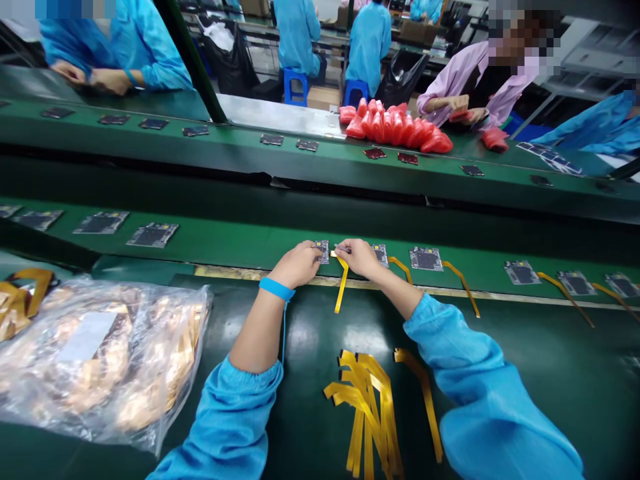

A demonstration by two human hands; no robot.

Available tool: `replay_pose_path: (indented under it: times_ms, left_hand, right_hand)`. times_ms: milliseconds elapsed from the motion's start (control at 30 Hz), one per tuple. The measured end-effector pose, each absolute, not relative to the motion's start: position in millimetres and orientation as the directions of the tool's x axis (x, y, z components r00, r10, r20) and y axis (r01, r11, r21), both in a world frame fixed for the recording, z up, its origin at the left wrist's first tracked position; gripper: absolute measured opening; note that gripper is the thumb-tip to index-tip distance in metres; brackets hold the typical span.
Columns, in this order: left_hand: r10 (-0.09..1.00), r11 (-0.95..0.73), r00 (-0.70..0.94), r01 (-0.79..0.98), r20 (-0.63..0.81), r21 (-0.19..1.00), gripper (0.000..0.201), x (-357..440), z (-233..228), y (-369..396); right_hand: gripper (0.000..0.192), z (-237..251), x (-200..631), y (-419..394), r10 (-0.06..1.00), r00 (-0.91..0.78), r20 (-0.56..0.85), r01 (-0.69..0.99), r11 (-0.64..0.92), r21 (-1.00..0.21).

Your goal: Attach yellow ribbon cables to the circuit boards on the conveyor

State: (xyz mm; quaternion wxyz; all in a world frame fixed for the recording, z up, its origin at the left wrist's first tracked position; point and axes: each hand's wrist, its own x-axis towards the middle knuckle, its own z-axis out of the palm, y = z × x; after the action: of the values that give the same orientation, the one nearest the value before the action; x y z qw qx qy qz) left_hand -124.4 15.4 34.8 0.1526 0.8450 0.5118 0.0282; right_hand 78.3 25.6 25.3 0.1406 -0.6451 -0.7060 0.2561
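Note:
My left hand point(299, 264), with a blue band at the wrist, has its fingers closed on the edge of a small circuit board point(323, 251) on the green belt. Right of that board, my right hand point(361, 258) pinches a slim grey tool point(343, 249), mostly hidden by the fingers. Under its fingertips, a yellow flat ribbon cable point(342, 287) meets the board's right side and hangs over the belt's edge. Whether the cable is joined to the board I cannot tell. Nearer me lies a pile of yellow ribbon cables point(367, 407), with a single ribbon cable point(425, 400) beside it.
Circuit boards with cables point(426, 259) lie along the belt to the right; bare boards point(153, 235) lie to the left. A clear plastic bag point(185, 320) of cables covers the left worktop. Across a raised second belt point(240, 150), people work near red bags point(395, 127).

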Motion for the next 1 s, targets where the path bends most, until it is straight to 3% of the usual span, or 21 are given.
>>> replay_pose_path:
  times_ms: [433,1000]
  left_hand:
    - [0.853,-0.470,0.515,0.825,-0.078,0.314,0.030,-115,39,12]
    - [0.797,-0.539,0.594,0.782,-0.111,0.312,0.044,-102,33,6]
  right_hand:
    - [0.019,20,92,28,0.981,-0.132,-0.139,0.879,0.051,-0.474]
    - [0.018,32,109,47,0.931,-0.255,-0.261,0.876,0.109,-0.469]
